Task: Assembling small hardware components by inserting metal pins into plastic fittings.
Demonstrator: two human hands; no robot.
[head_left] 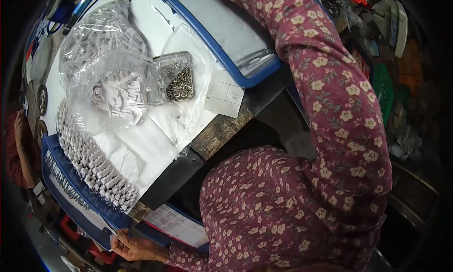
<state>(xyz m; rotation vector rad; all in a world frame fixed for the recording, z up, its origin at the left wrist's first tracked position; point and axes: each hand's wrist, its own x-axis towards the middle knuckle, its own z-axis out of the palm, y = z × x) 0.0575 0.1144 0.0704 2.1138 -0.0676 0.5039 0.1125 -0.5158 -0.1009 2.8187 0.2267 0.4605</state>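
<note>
My left hand (130, 247) is at the lower left, its fingers closed on the corner of a blue tray (78, 215). Thin metallic-looking pieces line one side of that tray, and a pale sheet lies in it. Beside it, many small white plastic pieces (94, 163) stand in dense rows along the table edge. My right arm (330, 92), in a maroon floral sleeve, reaches up past a second blue tray (252, 79) with a whitish, clear-looking inside. The right hand is beyond the top of the picture.
On the white table (158, 135) lie a clear bag (106, 50) full of white plastic pieces and a metal tin (188, 78) of small metal parts. A marked paper slip (225, 93) sits by the wooden edge (219, 135). Another person's arm (26, 161) shows at far left.
</note>
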